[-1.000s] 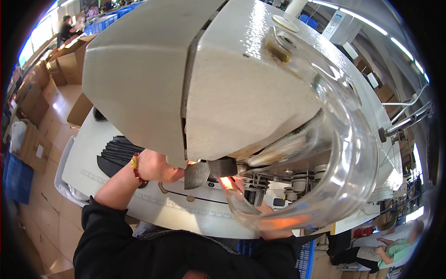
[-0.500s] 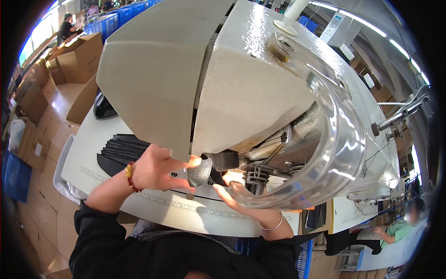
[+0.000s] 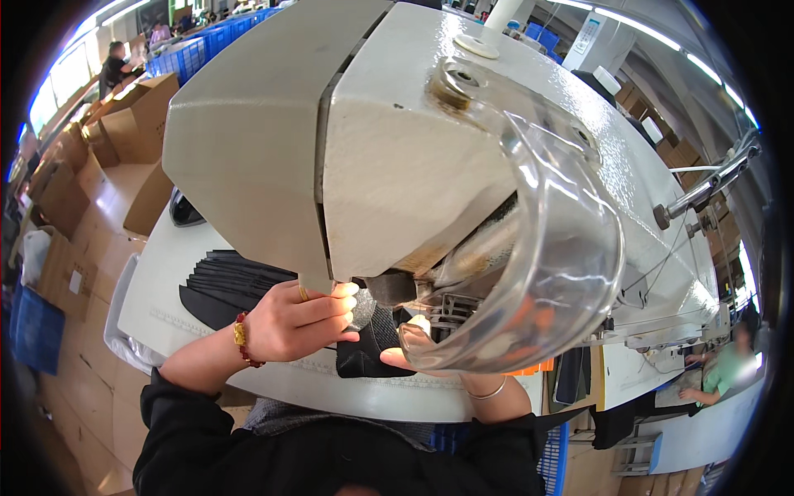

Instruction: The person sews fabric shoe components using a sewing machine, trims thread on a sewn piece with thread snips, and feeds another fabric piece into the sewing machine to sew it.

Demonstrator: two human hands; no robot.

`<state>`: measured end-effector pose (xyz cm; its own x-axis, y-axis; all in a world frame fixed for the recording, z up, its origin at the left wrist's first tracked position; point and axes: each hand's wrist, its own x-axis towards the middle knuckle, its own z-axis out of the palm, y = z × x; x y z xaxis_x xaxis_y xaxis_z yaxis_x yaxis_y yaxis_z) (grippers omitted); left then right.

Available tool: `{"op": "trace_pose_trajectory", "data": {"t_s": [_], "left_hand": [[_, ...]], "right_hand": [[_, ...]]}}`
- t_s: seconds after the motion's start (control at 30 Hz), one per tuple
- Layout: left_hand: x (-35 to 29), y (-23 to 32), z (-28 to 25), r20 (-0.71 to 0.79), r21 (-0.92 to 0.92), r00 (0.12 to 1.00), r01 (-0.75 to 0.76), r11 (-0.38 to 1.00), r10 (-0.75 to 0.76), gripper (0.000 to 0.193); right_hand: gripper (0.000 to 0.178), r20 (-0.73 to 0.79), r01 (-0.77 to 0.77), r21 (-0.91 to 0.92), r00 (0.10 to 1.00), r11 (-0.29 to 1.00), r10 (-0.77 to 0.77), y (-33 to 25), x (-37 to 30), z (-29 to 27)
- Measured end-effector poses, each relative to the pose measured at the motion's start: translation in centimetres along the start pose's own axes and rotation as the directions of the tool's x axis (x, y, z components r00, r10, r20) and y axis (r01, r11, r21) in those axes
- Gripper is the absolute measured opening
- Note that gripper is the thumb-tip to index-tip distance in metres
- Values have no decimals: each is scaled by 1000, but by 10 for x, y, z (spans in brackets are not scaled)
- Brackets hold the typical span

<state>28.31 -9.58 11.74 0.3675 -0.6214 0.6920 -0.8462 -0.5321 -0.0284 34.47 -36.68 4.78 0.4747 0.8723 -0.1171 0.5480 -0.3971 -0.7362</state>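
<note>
In front of me stands a large cream sewing machine (image 3: 413, 165) with a curved clear guard (image 3: 571, 273). My left hand (image 3: 294, 322) is closed, its fingertips pinched at the edge of a grey speckled piece (image 3: 362, 310) left of the machine's presser area. A black textured fabric piece (image 3: 372, 351) lies below and right of it, its lower end hanging toward me. My right hand (image 3: 409, 351) is partly behind the guard, thumb and a finger apart beside the black piece's right edge; its other fingers are hidden. Fanned black fabric pieces (image 3: 223, 289) lie left of my left hand.
A ruler strip (image 3: 318, 364) runs along the table's near edge. Phone-like dark slabs (image 3: 571, 376) lie at right. Cardboard boxes (image 3: 132, 124) and blue crates (image 3: 178, 58) stand at far left. A person in green (image 3: 728, 368) sits at right.
My left fingers, spread before, have curled together at the grey piece. The black piece has come into fuller view, nearer to me. The whole view has shifted slightly.
</note>
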Motion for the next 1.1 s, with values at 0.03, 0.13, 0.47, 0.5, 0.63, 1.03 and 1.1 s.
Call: {"op": "trace_pose_trajectory", "data": {"t_s": [0.03,0.13,0.47,0.5,0.63,1.03,1.1], "left_hand": [[-1,0,2,-33,-18,999,21,1000,-21,26],[4,-5,3,-114,-8,993,2,1000,-2,26],[-2,-17,17,-116,-36,991,65,997,-69,29],[0,-18,16,-115,-36,991,65,997,-69,29],[3,-20,11,-159,1,986,56,998,-55,31],[4,-16,16,-173,122,982,99,988,-77,30],[7,-14,16,-183,108,980,99,989,-78,28]], "right_hand": [[58,-72,53,91,996,994,-46,-4,2,1],[55,-302,231,323,944,918,-131,-14,4,0],[52,-378,239,308,919,921,-112,-12,-13,4],[52,-386,240,307,916,921,-109,-9,-5,0],[51,-414,246,305,904,920,-105,-7,-4,0],[48,-495,246,287,866,926,-76,-6,0,-9],[47,-509,243,282,858,928,-70,-6,3,-13]]}}
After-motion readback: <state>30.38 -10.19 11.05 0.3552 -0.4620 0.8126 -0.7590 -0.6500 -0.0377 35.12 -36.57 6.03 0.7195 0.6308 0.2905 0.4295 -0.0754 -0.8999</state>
